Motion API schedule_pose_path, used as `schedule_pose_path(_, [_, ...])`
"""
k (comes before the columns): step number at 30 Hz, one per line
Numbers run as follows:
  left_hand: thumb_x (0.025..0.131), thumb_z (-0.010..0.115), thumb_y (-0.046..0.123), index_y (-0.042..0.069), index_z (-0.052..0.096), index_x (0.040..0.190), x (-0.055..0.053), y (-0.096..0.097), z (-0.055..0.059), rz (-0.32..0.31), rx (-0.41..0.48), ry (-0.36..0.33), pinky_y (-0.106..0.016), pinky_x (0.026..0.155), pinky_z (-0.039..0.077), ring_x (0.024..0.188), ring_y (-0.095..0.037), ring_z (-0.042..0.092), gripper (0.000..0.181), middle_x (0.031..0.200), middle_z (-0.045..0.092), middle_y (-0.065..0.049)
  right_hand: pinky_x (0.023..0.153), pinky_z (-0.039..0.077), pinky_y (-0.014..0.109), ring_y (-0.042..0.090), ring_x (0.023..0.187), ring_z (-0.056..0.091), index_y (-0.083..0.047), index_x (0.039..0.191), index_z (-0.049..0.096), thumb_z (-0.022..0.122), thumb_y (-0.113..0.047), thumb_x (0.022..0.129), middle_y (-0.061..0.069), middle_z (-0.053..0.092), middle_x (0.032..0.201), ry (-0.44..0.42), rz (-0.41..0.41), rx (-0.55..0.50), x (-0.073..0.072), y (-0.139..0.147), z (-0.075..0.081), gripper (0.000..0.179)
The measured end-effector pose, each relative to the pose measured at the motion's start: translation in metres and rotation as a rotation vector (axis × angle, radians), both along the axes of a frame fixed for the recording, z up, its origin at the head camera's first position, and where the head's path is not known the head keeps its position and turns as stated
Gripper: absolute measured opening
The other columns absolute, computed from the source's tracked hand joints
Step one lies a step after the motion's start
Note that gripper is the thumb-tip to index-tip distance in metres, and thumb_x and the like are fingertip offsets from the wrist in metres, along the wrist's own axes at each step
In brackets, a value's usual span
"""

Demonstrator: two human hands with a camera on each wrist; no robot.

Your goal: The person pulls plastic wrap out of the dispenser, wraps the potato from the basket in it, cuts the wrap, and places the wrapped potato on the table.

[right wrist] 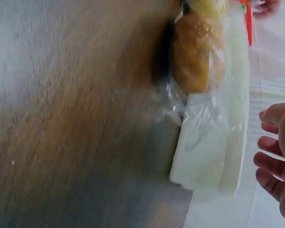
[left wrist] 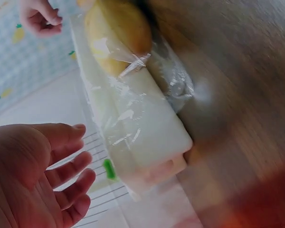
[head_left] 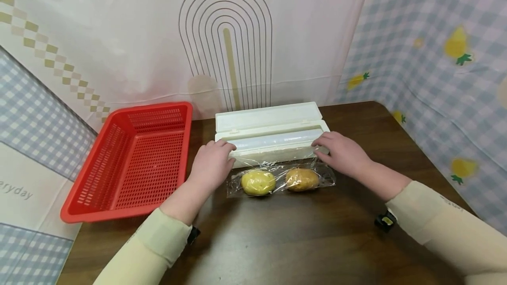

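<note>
Two potatoes lie side by side on the table under crinkled clear cling film, a yellow potato on the left and a browner potato on the right. Behind them stands a white cling film box, its lid tipped back. Inside it lies the film roll; film hangs over the box's front. My left hand is at the box's left end, my right hand at its right end. Both wrist views show loosely bent fingers with nothing visible between them.
A red plastic basket with slotted walls sits to the left. The brown wooden table reaches back to a patterned cloth wall. A checked cloth hangs along the right side.
</note>
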State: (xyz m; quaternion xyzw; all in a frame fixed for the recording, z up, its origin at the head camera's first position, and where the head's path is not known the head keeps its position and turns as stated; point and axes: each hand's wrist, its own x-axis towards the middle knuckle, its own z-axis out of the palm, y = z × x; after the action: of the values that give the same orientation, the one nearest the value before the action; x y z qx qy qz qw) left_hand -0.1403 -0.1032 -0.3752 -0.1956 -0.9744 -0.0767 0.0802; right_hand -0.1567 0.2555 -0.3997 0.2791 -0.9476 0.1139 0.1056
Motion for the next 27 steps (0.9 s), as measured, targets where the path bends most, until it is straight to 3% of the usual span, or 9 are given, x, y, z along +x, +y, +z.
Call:
schedule_pose_path(5, [0.089, 0.072, 0.021, 0.013, 0.072, 0.109, -0.002, 0.002, -0.005, 0.013, -0.067, 0.024, -0.045, 0.078, 0.046, 0.094, -0.031, 0.059, 0.021, 0.104, 0.068, -0.004, 0.078, 0.053, 0.044, 0.028, 0.101, 0.062, -0.007, 0.11, 0.071, 0.075, -0.021, 0.089, 0.008, 0.067, 0.106, 0.053, -0.034, 0.006, -0.01, 0.006, -0.003, 0.025])
schedule_pose_path(13, [0.088, 0.071, 0.018, 0.014, 0.07, 0.09, -0.009, 0.005, -0.017, 0.022, -0.135, 0.077, -0.044, 0.072, 0.045, 0.086, -0.03, 0.058, 0.005, 0.09, 0.066, -0.004, 0.075, 0.053, 0.043, 0.028, 0.098, 0.06, -0.007, 0.109, 0.072, 0.075, -0.025, 0.089, 0.008, 0.066, 0.105, 0.054, -0.021, 0.02, -0.02, 0.009, -0.008, 0.028])
schedule_pose_path(27, [0.089, 0.07, 0.015, 0.014, 0.069, 0.084, -0.012, 0.007, -0.017, 0.006, -0.173, 0.102, -0.043, 0.069, 0.044, 0.082, -0.03, 0.058, 0.005, 0.085, 0.066, -0.005, 0.075, 0.051, 0.042, 0.025, 0.092, 0.059, -0.009, 0.101, 0.073, 0.071, -0.02, 0.092, 0.005, 0.067, 0.099, 0.037, -0.001, 0.039, -0.024, 0.007, -0.012, 0.014])
